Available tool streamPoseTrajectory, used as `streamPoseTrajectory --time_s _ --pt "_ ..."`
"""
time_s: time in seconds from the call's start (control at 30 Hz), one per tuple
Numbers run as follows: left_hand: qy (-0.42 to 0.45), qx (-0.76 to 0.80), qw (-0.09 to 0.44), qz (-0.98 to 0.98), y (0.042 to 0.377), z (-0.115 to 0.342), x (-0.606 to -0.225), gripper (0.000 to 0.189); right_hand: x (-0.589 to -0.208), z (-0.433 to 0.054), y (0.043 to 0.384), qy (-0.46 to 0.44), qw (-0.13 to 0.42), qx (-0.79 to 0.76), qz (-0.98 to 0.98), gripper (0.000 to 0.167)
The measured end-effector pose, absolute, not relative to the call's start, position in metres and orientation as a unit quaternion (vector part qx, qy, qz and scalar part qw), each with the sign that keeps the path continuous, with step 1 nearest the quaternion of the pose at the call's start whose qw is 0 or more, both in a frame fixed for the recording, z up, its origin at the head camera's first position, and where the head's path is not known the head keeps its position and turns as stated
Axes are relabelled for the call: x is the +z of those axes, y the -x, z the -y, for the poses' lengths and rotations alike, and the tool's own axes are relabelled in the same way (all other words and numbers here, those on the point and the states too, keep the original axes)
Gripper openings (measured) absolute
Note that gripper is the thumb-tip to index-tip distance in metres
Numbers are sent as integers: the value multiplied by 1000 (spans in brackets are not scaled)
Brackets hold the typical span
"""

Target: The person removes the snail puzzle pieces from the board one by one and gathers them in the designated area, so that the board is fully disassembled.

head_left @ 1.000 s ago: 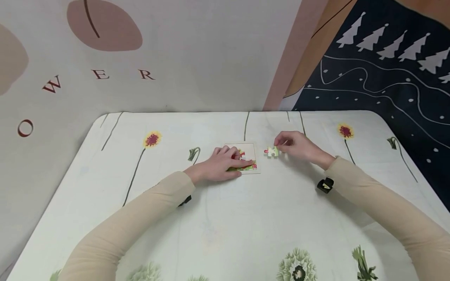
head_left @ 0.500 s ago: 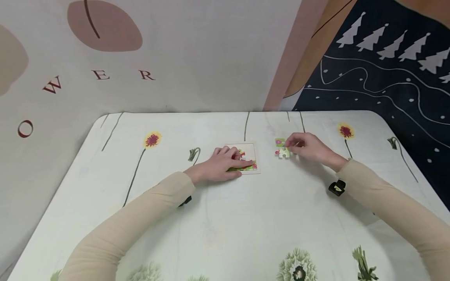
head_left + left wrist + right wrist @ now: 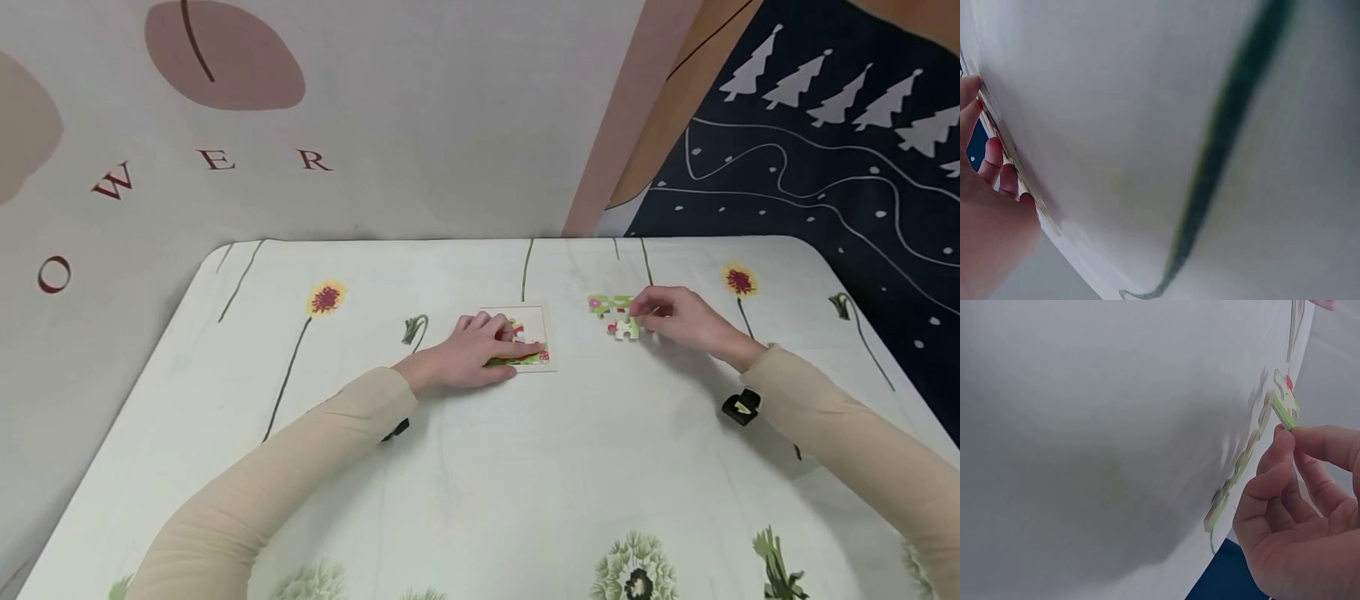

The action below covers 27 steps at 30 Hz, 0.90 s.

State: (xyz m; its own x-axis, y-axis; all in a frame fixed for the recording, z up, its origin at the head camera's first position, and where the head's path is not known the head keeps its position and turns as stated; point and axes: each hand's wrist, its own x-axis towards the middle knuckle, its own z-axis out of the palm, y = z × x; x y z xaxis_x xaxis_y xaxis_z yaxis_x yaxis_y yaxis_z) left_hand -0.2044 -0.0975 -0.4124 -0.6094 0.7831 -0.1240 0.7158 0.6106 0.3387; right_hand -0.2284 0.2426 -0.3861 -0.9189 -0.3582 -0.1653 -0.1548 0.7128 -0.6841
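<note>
Right grip (image 3: 678,317) farther right (flowered tabletop (image 3: 517,467) beneath)

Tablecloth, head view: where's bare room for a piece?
Widest: the tablecloth between the sleeves, this side of the puzzle board. Narrower: the gap between board and puzzle pieces. Crowded: the board under the left hand, the pieces by the right hand and its pinched piece.

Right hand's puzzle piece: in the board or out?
Out. The right hand pinches the puzzle piece, and the head view shows it to the right of the board, apart from it.
</note>
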Motion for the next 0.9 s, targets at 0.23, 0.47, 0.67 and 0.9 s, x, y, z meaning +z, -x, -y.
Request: streamPoseTrajectory --time_s 0.23,0.47,0.67,0.9 --pt "-420 137 134 -887 204 98 -411 48 -389 -254 228 134 138 -352 -916 14" --pt "-419 135 132 -888 203 98 -411 47 -391 -263 228 123 141 -358 -915 14" --pt "-420 140 132 -887 203 98 -411 47 -391 -271 227 111 142 -355 -917 15" --pt "-420 137 131 -887 204 97 -411 47 -394 -280 228 94 139 -353 -920 16"
